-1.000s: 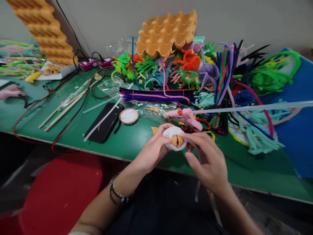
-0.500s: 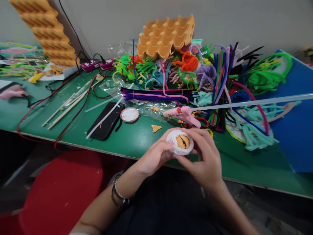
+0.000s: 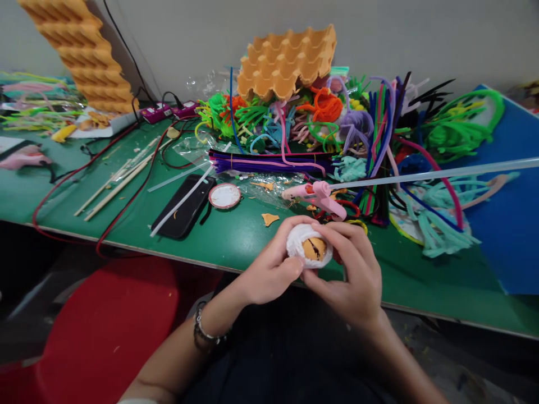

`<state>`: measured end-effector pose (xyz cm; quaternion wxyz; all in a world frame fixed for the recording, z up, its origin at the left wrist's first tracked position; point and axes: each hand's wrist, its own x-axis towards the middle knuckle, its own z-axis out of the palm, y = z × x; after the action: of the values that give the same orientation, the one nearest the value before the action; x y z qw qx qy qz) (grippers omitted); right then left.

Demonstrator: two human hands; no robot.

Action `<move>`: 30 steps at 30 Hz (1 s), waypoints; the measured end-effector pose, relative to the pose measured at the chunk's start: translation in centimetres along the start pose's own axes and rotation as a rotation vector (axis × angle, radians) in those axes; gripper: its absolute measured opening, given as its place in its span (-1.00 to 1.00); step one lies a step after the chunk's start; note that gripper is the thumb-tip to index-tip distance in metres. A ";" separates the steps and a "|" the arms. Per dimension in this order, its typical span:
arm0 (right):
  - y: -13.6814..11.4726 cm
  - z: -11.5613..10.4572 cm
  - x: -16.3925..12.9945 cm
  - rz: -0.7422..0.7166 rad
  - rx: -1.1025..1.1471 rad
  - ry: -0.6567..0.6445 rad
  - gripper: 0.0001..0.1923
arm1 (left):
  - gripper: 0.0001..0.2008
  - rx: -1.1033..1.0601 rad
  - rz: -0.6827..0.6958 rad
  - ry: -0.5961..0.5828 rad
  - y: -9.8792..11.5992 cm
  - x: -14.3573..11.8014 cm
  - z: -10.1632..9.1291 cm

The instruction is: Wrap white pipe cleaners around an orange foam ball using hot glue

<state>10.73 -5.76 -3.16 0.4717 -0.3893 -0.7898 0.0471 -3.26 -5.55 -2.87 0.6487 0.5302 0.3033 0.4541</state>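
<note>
We find both hands closed on one small white fuzzy ball (image 3: 309,247) w/ an orange piece showing in its open centre. Left hand (image 3: 269,268) grips it from the left and below, thumb up over the top edge. Right hand (image 3: 356,269) holds the right side, fingertips (image 3: 326,229) pressing on the upper rim. Ball sits between the two hands, just above the near edge of the green table (image 3: 227,235), not resting on it.

Change vs. half a sec. ago: ball sits a bit lower and turned, orange centre looks narrower, and the left thumb has come further over the top. Vs. a full sec. ago, the right hand has closed in from an open-fingered pose to a full grip. We judge the hands are pressing or shaping the white wrap around the orange core, i.e. a hold-and-squeeze step, not a pick-up.

Nearby, approx.: pink glue gun (image 3: 320,194) lies just beyond the hands, a clear glue stick (image 3: 442,175) running out of it to the right. Orange scrap (image 3: 269,219) on the table near the left hand. Black phone (image 3: 184,205) and round lid (image 3: 224,196) further left. Pile of pipe cleaners (image 3: 357,123) and an egg tray (image 3: 288,59) at the back.
</note>
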 end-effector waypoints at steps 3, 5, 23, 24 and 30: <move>-0.2 0.1 0.0 0.011 -0.005 0.011 -0.57 | -0.62 0.027 0.021 -0.016 -0.1 0.1 -0.1; -0.3 0.2 0.0 0.034 -0.006 0.014 -0.57 | -0.65 0.012 0.018 -0.029 -0.1 0.1 -0.3; 0.9 0.5 1.1 0.127 0.155 -0.011 -0.55 | -0.55 -0.008 0.023 0.114 -0.2 1.2 0.3; 1.0 0.3 1.2 0.144 0.209 -0.042 -0.56 | -0.55 -0.040 0.000 0.102 -0.1 1.3 0.3; 1.4 -0.1 1.3 0.306 0.459 -0.092 -0.70 | -0.56 -0.188 -0.066 0.018 0.3 1.7 -0.3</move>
<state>11.21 -3.93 -2.79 0.4984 -0.3845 -0.7110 0.3133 -2.91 -3.90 -2.54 0.7074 0.4528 0.2824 0.4635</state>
